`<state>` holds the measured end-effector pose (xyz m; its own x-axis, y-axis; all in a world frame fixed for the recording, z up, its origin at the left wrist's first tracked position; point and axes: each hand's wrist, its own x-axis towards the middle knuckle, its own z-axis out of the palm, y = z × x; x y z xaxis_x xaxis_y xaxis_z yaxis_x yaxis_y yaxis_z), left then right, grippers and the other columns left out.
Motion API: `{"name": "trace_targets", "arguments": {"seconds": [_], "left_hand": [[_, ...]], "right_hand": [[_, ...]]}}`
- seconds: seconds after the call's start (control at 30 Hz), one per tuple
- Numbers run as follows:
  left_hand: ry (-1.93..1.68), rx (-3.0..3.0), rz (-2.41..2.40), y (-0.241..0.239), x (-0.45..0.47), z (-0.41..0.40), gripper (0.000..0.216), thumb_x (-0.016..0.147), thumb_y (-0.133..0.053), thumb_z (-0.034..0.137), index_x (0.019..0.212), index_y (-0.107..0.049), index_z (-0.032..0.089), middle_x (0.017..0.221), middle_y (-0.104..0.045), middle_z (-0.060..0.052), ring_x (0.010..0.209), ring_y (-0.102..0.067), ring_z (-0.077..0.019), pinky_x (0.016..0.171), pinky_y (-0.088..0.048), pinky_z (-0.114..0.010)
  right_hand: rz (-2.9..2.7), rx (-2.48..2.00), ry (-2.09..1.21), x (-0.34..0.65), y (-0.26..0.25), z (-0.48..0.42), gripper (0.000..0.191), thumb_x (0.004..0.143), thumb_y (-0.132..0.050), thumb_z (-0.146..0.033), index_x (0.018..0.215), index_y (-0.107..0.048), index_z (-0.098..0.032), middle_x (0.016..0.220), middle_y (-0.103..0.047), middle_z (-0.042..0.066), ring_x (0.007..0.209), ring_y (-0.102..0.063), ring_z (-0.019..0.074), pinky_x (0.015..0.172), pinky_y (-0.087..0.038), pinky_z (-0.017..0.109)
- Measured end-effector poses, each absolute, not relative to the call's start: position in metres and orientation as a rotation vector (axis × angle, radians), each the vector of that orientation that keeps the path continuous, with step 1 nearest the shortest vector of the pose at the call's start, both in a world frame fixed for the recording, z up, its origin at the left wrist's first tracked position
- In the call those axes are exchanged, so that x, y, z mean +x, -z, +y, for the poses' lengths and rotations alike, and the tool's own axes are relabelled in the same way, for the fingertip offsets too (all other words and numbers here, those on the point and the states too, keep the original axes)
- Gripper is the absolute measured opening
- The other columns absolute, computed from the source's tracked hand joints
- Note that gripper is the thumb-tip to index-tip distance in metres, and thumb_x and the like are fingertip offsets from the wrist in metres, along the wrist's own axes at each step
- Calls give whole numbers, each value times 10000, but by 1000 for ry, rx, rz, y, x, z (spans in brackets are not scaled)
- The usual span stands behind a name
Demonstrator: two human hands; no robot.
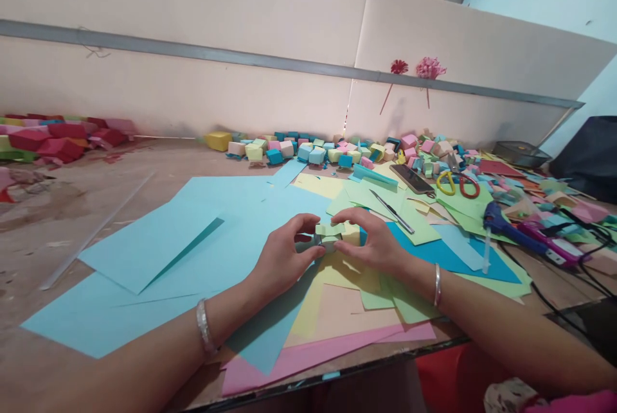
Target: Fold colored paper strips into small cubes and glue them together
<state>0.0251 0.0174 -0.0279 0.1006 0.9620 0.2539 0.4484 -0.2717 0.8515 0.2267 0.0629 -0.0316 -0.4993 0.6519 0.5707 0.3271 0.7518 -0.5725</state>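
Evidently kept at arm's length, a heap of red and pink paper boxes [62, 140] sits between nine and ten o'clock, taking the held piece as the clock's centre. A clear narrow strip [99, 231] and broad light-blue paper sheets [231, 207] spread toward nine, flat and probably within easy reach. At the centre, a small pale-green folded paper piece [330, 231] is pinched from both sides: the left hand [284, 252] and right hand [373, 239] each bring curled fingers and thumb against it, presumably so the light paper cannot spring open. A row of pastel paper boxes [315, 155] lines twelve, apparently clear of the sheets. Rightward lie a slim silver-and-black pen-like tool [393, 210], a dark phone [412, 180] near two, yellow-and-red-handled scissors [453, 189] and, at three, a blue glue gun [518, 236], seemingly handy for the right hand.

Beneath everything, the brown worktop [110, 175] looks stained on its left. Behind it stand white wall panels [193, 92] crossed by a grey rail [241, 60], where red [400, 67] and pink flowers [430, 68] hang toward one.
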Motion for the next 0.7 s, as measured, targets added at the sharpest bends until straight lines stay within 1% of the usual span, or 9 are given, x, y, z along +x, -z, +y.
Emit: {"name": "trace_targets", "arguments": {"seconds": [0.13,0.3,0.37,0.47,0.5,0.57,0.7], "left_hand": [[-1188,1711,1310,29,26,17,364,744,-653,228,1096,-559,212,1109,-647,-54,970,-669,-199,877,-576,-386],[-1201,1643,1290,33,25,19,397,729,-661,231,1110,-553,200,1071,-652,-66,1041,-638,-220,868,-585,-402],[-1220,1613,1287,32,25,19,421,725,-667,230,1125,-541,193,1113,-633,-79,1074,-621,-221,888,-574,-401],[-1266,1520,1243,27,27,17,483,730,-673,236,1176,-494,198,1143,-613,-93,1102,-605,-224,906,-555,-397],[-1271,1476,1213,25,27,16,499,733,-676,242,1188,-476,197,1137,-615,-99,1096,-608,-227,898,-554,-395],[-1253,1401,1156,22,29,15,502,748,-675,259,1193,-453,192,1124,-627,-113,1074,-619,-231,878,-552,-394],[-1235,1348,1109,27,30,16,476,746,-690,251,1157,-458,191,1080,-647,-112,1031,-637,-226,870,-549,-398]], "right_hand": [[-2124,-720,-481,227,31,63,348,788,-708,-268,1126,-627,-296,1124,-651,71,1078,-590,249,933,-485,449],[-2133,-729,-538,228,33,65,340,793,-712,-292,1127,-646,-306,1121,-652,74,1059,-600,257,875,-520,457],[-2125,-731,-567,228,35,65,410,786,-719,-289,1184,-622,-320,1163,-643,76,1074,-597,258,858,-533,452],[-2077,-774,-669,228,39,67,614,759,-736,-272,1328,-511,-319,1245,-610,86,1094,-593,253,843,-551,440],[-2055,-792,-727,227,41,67,654,747,-743,-271,1347,-487,-310,1257,-602,89,1098,-594,251,849,-553,439],[-2013,-805,-872,225,44,67,618,734,-751,-278,1304,-513,-288,1232,-612,84,1079,-610,243,867,-552,437],[-1866,-783,-1171,221,44,63,410,729,-755,-301,1104,-598,-248,1093,-676,67,990,-665,232,884,-550,434]]}}
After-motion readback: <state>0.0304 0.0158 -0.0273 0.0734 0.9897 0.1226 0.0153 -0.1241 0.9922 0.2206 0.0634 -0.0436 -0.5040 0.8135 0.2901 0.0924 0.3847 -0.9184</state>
